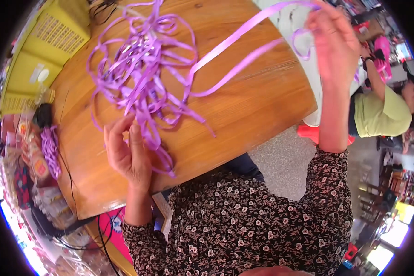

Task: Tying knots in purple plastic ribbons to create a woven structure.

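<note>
A loose, tangled heap of shiny purple ribbon (138,60) lies on the wooden table, its loops and several ends spread around. My right hand (333,43) is raised past the table's right edge, slightly blurred, with its fingers closed on the ribbon. Two lengths of it stretch from the heap up toward this hand, and a small loop hangs beside the fingers. At the near side of the heap, my left hand (128,149) has thumb and forefinger drawn together at a strand of ribbon. The exact spot of that pinch is partly hidden by the fingers.
The wooden table (244,115) curves to a rounded right end beside a white surface (312,87). Yellow crates (41,55) stand at the far left. Another purple bundle (50,152) and packaged goods lie left of the table, near a black cable. A person in light green (384,112) sits at right.
</note>
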The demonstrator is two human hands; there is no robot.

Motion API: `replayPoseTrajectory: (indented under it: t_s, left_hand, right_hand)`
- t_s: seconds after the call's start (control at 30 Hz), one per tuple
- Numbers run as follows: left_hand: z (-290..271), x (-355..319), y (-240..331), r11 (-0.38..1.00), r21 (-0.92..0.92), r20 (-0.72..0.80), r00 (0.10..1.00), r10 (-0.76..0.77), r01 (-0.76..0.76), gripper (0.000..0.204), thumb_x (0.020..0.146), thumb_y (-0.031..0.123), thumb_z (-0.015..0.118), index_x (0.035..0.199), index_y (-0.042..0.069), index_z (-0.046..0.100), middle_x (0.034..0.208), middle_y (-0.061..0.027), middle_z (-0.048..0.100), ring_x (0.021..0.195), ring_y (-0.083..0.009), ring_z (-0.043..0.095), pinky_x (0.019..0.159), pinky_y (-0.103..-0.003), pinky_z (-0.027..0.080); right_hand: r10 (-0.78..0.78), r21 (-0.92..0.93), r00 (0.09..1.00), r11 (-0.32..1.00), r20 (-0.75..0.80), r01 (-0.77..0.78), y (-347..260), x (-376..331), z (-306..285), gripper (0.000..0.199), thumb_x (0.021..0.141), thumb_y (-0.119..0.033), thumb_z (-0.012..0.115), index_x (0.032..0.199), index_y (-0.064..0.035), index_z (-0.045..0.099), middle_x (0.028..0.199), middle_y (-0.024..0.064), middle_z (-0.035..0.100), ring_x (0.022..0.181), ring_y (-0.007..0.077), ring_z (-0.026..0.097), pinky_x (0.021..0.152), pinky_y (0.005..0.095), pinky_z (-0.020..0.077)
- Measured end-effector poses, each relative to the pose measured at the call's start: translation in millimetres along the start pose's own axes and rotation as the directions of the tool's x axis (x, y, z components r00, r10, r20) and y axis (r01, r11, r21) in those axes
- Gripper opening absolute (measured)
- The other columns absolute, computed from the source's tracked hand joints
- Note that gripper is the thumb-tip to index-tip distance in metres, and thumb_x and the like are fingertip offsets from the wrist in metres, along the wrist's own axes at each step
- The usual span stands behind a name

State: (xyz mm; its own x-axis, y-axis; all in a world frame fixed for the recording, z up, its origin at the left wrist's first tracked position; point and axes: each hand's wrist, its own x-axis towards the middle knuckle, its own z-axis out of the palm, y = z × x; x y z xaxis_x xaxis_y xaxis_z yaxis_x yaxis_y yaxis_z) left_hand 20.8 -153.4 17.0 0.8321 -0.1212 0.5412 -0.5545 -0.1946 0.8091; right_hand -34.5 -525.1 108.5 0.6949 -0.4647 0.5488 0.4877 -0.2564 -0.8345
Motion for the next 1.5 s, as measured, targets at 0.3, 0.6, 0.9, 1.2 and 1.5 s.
replayPoseTrajectory:
  t_s: [0.3, 0.6, 0.9, 1.2, 1.5]
  left_hand:
    - [5, 3, -2, 0.989, 0.139, 0.154, 0.988, 0.024, -0.045, 0.012, 0.079, -0.006, 0.059, 0.09, 0.0, 0.062, 0.082, -0.0063, 0.056, 0.075, -0.0144, 0.05, 0.07, -0.024, 0.04]
    - [5, 6, -11, 0.983, 0.182, 0.003, 0.999, 0.036, -0.036, 0.014, 0.078, -0.005, 0.061, 0.091, 0.001, 0.063, 0.08, -0.005, 0.055, 0.071, -0.0122, 0.051, 0.067, -0.023, 0.041]
    - [-10, 8, -11, 0.985, -0.165, -0.196, 0.978, -0.076, 0.044, 0.011, 0.086, -0.001, 0.057, 0.096, -0.001, 0.059, 0.091, -0.0016, 0.056, 0.079, -0.0073, 0.05, 0.072, -0.019, 0.04]
    - [-26, 5, -2, 0.938, -0.334, -0.196, 0.966, -0.168, 0.095, 0.01, 0.086, -0.002, 0.056, 0.096, 0.0, 0.059, 0.093, -0.0011, 0.056, 0.082, -0.0055, 0.05, 0.073, -0.018, 0.041]
    - [-28, 20, 4, 0.985, -0.168, -0.036, 0.998, 0.044, -0.049, 0.023, 0.079, -0.002, 0.063, 0.103, -0.001, 0.059, 0.093, -0.005, 0.056, 0.084, -0.011, 0.055, 0.072, -0.021, 0.043]
  right_hand:
    - [-0.123, -0.218, 0.915, 0.975, -0.385, 0.04, 11, 66, -76, 0.015, 0.082, -0.003, 0.058, 0.097, -0.0011, 0.061, 0.076, 0.0005, 0.058, 0.061, 0.0063, 0.051, 0.053, 0.0178, 0.0387]
    - [-0.313, -0.855, 0.92, 0.385, 0.234, 0.348, 98, 30, -26, 0.032, 0.082, -0.016, 0.063, 0.113, -0.0093, 0.06, 0.107, 0.0078, 0.061, 0.1, 0.0212, 0.058, 0.087, 0.0298, 0.0431]
    - [-0.17, -0.308, 0.631, 0.759, 0.757, 0.574, 54, -40, 138, 0.018, 0.078, -0.004, 0.063, 0.097, -0.0043, 0.064, 0.099, 0.0071, 0.062, 0.092, 0.0212, 0.058, 0.081, 0.0298, 0.0442]
    - [-0.293, -0.131, 0.368, 0.599, 0.883, 0.79, 54, -67, 195, 0.016, 0.073, -0.007, 0.065, 0.09, -0.0048, 0.064, 0.098, 0.0079, 0.058, 0.093, 0.0263, 0.054, 0.083, 0.0358, 0.0413]
    - [-0.002, 0.049, 0.565, 0.996, 0.825, -0.068, 22, -38, 196, 0.01, 0.086, -0.005, 0.055, 0.093, -0.0022, 0.062, 0.101, 0.0082, 0.061, 0.097, 0.0134, 0.056, 0.081, 0.0282, 0.0465]
